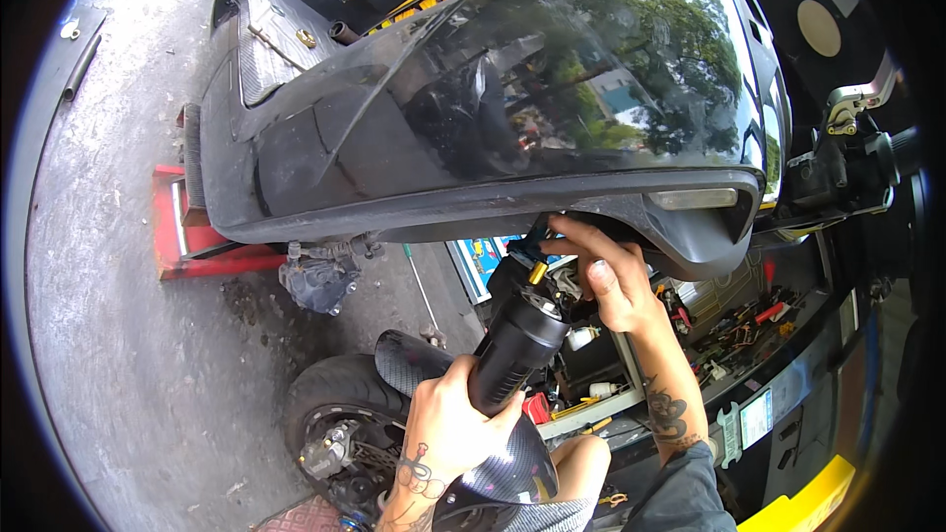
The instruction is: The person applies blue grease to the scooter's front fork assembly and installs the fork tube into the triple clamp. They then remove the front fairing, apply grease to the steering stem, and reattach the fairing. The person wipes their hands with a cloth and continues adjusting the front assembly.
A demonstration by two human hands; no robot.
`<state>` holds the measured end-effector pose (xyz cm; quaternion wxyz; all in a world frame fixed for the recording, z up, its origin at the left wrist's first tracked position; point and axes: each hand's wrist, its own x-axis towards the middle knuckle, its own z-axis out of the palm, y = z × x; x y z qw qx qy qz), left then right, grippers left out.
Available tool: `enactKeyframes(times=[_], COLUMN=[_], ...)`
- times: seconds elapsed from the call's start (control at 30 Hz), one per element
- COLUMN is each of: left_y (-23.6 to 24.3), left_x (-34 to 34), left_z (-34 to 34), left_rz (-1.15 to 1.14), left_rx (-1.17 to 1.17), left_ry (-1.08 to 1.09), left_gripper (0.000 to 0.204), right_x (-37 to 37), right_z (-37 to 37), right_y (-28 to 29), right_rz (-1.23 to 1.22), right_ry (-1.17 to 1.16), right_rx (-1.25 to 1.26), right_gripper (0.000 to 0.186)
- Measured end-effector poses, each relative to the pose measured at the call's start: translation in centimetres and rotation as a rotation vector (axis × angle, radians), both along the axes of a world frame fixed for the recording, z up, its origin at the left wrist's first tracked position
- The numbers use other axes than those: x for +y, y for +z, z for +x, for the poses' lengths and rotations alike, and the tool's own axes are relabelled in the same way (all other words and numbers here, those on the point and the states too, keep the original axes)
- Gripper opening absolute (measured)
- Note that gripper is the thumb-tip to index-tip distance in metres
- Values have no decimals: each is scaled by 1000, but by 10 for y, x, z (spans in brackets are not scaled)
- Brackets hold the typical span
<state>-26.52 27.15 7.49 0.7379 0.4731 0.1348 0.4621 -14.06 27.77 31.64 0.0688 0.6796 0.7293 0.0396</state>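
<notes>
My left hand (450,421) is wrapped around a thick black cylinder (519,347), which tilts up and right from the front wheel toward the body panel. At its top is a silver cap (545,304), and a small gold-coloured fitting (537,273) sits just above. My right hand (613,283) reaches up under the panel's lower edge, fingers curled by a dark part beside the fitting. What those fingertips hold is hidden. Above both hands spreads the glossy black body panel (434,128) of a scooter.
Below left stands the scooter's front wheel (330,374) with a patterned mudguard (512,468). A red stand (212,251) supports the body at left. Tools and loose parts fill an open drawer (759,315) at right. A black pipe (83,67) lies on the concrete floor (108,266).
</notes>
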Motion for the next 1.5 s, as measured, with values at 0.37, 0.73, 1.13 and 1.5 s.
enactKeyframes(times=[0.37, 0.73, 1.13, 1.5], left_y=[-4, -7, -10, -11], left_x=[1, -1, -1, -1], left_z=[0, 3, 6, 6], left_rz=[-2, -2, 27, 19], left_rx=[-29, -65, -60, -56], left_ry=[-26, -10, 2, -62], left_gripper=[40, 38, 38, 45], right_x=[32, 80, 105, 116], right_z=[-23, -29, -49, -50], right_y=[-1, -23, -39, -54], right_rz=[-137, -330, -430, -468], right_ry=[213, -177, -398, -316], right_rx=[-360, -304, -461, -585], right_gripper=[47, 50, 51, 56])
